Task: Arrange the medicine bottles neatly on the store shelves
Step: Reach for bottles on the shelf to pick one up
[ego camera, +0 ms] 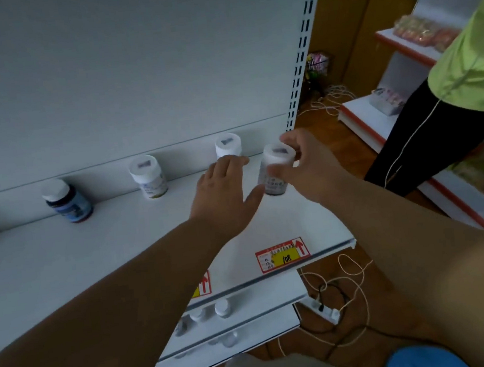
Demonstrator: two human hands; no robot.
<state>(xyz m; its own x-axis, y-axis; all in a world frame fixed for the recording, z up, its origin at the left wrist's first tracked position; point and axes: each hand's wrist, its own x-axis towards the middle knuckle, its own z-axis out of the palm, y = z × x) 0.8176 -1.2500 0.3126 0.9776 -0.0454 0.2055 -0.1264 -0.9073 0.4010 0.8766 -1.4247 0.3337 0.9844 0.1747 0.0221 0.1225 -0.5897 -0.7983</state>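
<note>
From my head camera, I look down on a white shelf (pixel 99 258) with 4 bottles standing along its back edge, well apart from one another. My right hand (pixel 307 164) has its fingers and thumb curled round the cap of the rightmost bottle (pixel 274 180), a grey-labelled one that stands upright near the shelf's right end. My left hand (pixel 224 197) reaches flat over the shelf, fingers straight and close together, tips at the foot of the back bottle (pixel 228 146); I cannot tell whether they touch it. Further left stand a white bottle (pixel 149 176) and a dark bottle (pixel 68 201), both upright.

I judge these bottles to be light, stiff plastic, tall for their base, so they should tip easily if nudged high. The caps look smooth; a pinch on the cap serves for lifting, but a grip round the labelled body would steady a slide better. The contents may shift and rattle, so I would move gently.

Below, a lower shelf (pixel 261 297) carries more small bottles (pixel 222 308). A price tag (pixel 282 255) marks the front rail. Another person (pixel 451 107) stands to the right.
</note>
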